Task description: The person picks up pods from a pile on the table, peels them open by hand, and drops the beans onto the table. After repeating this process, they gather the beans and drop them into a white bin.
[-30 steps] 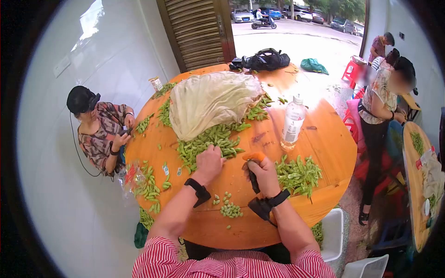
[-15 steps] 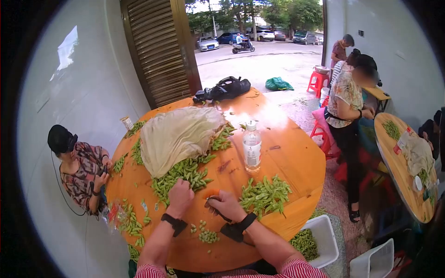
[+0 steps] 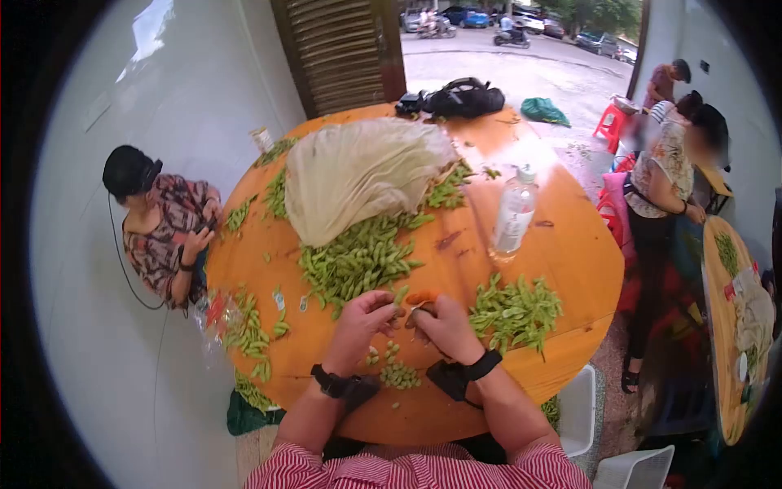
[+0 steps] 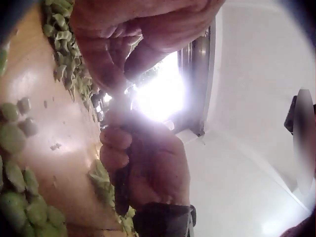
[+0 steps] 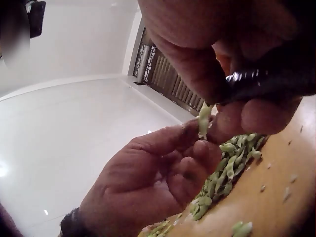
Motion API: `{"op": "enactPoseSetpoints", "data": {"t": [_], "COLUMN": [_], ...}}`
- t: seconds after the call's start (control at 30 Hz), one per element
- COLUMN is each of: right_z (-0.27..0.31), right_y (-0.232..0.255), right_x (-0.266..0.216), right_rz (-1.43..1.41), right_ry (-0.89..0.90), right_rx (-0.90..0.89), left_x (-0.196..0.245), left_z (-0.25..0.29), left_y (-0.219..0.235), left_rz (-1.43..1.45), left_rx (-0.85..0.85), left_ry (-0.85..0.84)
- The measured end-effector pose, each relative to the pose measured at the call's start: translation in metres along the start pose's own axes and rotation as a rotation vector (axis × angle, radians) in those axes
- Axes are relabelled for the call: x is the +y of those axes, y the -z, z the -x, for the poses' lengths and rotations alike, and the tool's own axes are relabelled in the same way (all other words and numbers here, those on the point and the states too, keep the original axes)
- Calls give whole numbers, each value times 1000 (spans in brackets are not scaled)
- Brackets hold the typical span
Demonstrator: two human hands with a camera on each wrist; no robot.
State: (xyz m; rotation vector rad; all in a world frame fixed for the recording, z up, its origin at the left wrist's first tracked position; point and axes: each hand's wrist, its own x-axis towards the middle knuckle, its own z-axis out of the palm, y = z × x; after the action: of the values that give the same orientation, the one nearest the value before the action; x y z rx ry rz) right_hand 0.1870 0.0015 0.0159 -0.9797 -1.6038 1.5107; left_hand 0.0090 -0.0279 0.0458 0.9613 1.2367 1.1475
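My left hand [image 3: 358, 330] pinches a green bean pod [image 5: 204, 121] between thumb and fingertips. Right beside it, my right hand [image 3: 448, 330] grips a dark-handled tool [image 5: 266, 79] with a shiny metal part; the pod's upper end meets this hand's thumb. Something orange [image 3: 422, 298] shows at the right fingers. How the tool's working end looks is hidden by the fingers. Below the hands lies a small group of shelled beans [image 3: 399, 375]. Beyond the left hand is a large heap of pods [image 3: 354, 269]; right of the right hand is another green pile [image 3: 517, 310].
A pale cloth [image 3: 366, 179] covers part of the heap on the round wooden table [image 3: 464, 399]. A plastic bottle [image 3: 515, 213] stands right of it, with a black bag [image 3: 464, 99] at the far edge. One person [image 3: 167, 220] sits left; others stand right near white bins [image 3: 580, 411].
My left hand has left the large heap and come back beside the right hand, now with a pod. The right hand still holds the tool. The head view swung aside and back.
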Motion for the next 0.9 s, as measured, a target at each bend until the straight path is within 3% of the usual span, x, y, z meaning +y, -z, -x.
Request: {"op": "enactPoseSetpoints", "data": {"t": [0.07,0.5,0.6,0.7,0.77,0.9], "right_z": [2,1,1,1,2,1], "right_y": [0,-2,-4,-2,-3,-3], "right_x": [-2,-7,-8,-4,-8,-6], "right_rz": [-194,-77,-136,-114,-144,-116], "right_ry": [22,-96,-136,-172,-211,-222], "right_rx": [66,60,93,16,60,36], "left_x": [-4,-26,-23,-23,-28,-27], "left_z": [-1,-3,-1,1,-1,0], "left_y": [1,15,15,13,15,13], "left_rz": [26,62,-6,-123,-168,-256], "left_rx": [-85,-150,-112,-102,-98,-48], "left_ry": [8,-1,-7,13,-108,-168]}}
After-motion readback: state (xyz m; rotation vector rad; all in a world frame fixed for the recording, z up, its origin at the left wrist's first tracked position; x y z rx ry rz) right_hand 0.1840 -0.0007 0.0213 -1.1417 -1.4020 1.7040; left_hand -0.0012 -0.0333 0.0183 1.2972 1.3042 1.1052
